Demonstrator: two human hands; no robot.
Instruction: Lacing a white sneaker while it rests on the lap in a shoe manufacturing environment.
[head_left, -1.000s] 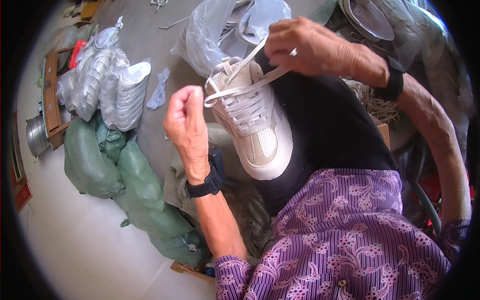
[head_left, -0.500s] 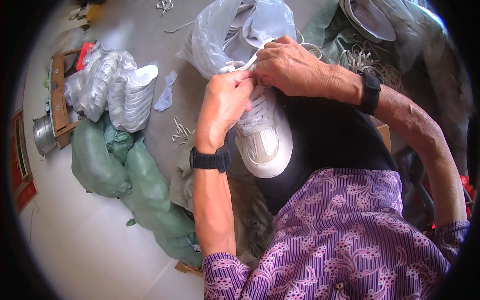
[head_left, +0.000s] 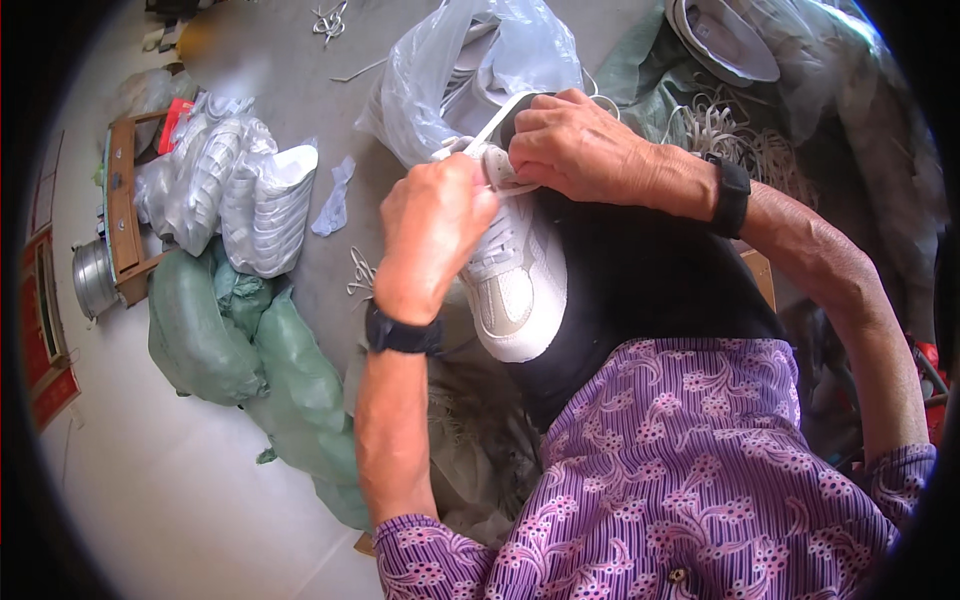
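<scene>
Pinching white lace (head_left: pixel 498 122) with right fingers (head_left: pixel 532 135), left fingers' (head_left: pixel 468 185) grip unclear, white sneaker (head_left: pixel 540 275), beige toe panel (head_left: pixel 488 302)

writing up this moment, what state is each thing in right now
shoe, laced, toe toward the lower edge
lace, threaded; whether knotted is hidden
left hand, fingers bent at the shoe, grip hidden
right hand, closed on the lace
clear bag, crumpled, white pieces inside
lace heap, tangled
green sacks, filled, bulging
white stack, wrapped in clear plastic

grey floor (head_left: pixel 325 100) | pale wall (head_left: pixel 190 480): lower left | wooden furniture (head_left: pixel 122 195): left | red-panelled frame (head_left: pixel 50 345): far left
</scene>
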